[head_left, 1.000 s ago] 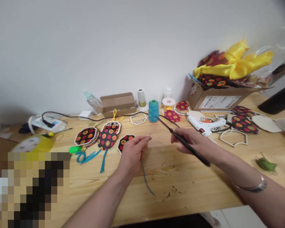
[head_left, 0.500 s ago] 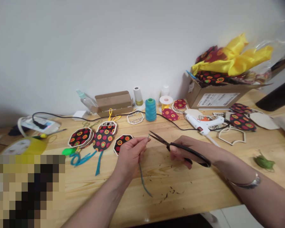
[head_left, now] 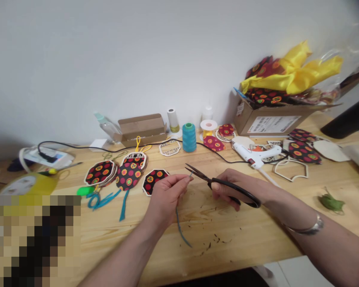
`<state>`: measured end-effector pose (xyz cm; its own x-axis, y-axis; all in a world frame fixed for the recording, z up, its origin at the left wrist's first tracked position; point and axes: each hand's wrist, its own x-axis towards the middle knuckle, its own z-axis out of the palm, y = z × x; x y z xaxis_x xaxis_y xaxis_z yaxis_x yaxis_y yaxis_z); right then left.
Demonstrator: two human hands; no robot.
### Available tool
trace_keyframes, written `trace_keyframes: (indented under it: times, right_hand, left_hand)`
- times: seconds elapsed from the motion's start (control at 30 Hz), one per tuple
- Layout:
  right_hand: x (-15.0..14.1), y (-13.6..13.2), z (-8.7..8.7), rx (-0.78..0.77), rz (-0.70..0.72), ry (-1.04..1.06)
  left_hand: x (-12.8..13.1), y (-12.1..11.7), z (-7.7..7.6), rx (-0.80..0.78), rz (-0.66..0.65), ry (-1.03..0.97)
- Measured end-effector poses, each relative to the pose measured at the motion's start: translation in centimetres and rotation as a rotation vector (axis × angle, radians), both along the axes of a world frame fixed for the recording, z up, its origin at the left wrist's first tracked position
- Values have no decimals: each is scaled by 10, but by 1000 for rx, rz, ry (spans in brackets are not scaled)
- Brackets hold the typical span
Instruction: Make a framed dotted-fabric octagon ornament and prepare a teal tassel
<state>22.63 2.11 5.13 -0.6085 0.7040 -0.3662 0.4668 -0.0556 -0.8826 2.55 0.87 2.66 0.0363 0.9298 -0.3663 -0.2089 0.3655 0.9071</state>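
Observation:
My left hand (head_left: 169,197) pinches a teal cord (head_left: 181,229) between thumb and fingers. A short end of the cord sticks up past the fingertips, and a longer tail hangs down over the wooden table. My right hand (head_left: 227,189) grips black-handled scissors (head_left: 237,191) with fingers in the loops. The slightly parted blades reach left to the short cord end, close to my left fingertips. Whether they touch the cord I cannot tell. Just behind my left hand lies an octagonal piece with patterned fabric (head_left: 152,181), partly covered by it.
A teal thread cone (head_left: 189,137) stands behind my hands. To the right are a white glue gun (head_left: 255,153) with its black cable, a green thread bundle (head_left: 331,202) and a cardboard box (head_left: 269,119) of fabric. Patterned pendants (head_left: 130,173) with teal tassels lie left. Dark scraps dot the table (head_left: 197,263).
The scissors and my right hand have shifted slightly left, bringing the blades over the cord end. My left hand has moved a little right and stays pinched on the cord.

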Motion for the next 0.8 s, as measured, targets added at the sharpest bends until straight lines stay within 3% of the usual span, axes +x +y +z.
trace_keyframes:
  times: [0.8]
  right_hand:
    - [1, 2, -13, -60, -77, -33]
  left_hand:
    - [-3, 2, -5, 29, -23, 24]
